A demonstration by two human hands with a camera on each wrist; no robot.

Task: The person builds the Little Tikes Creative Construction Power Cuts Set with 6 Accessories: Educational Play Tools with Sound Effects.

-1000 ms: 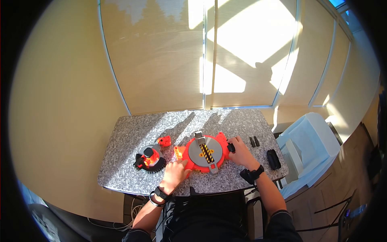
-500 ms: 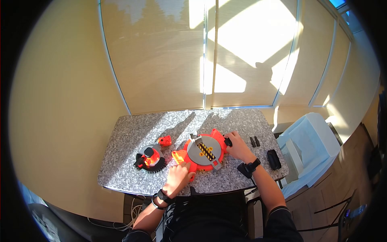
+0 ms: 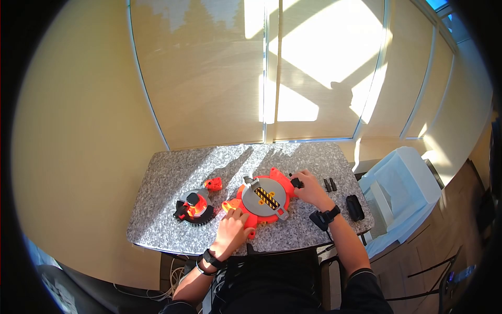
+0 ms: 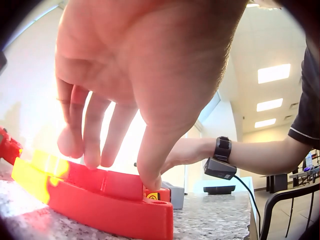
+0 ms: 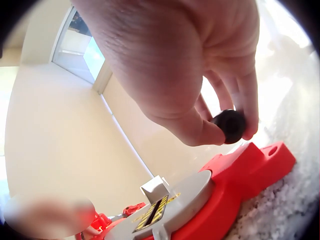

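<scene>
A round red-orange toy base point(image 3: 283, 180) lies on the granite-patterned table, with a grey disc point(image 3: 253, 203) and a black-and-yellow striped strip on top. My left hand point(image 3: 231, 230) holds the base's near-left arm; in the left wrist view its fingertips and thumb meet the red edge point(image 4: 107, 210). At the far right of the base, my right hand point(image 3: 312, 190) pinches a small black cylindrical piece point(image 5: 231, 126) between thumb and fingers. In the right wrist view that piece is close over a red arm point(image 5: 250, 167) with a hole in its end.
Left of the base stands a grey-and-orange toy assembly point(image 3: 195, 205) with a black brush-like rim, an orange piece point(image 3: 213, 183) just behind it. Small black sticks point(image 3: 330, 184) and a black case point(image 3: 355, 208) lie on the right. Beyond the table's right edge is a covered chair point(image 3: 402, 193).
The base has turned counterclockwise, its upright grey tab shifting left and its front tab right. My right hand has drawn slightly left and back with the black piece; my left hand shifted slightly right.
</scene>
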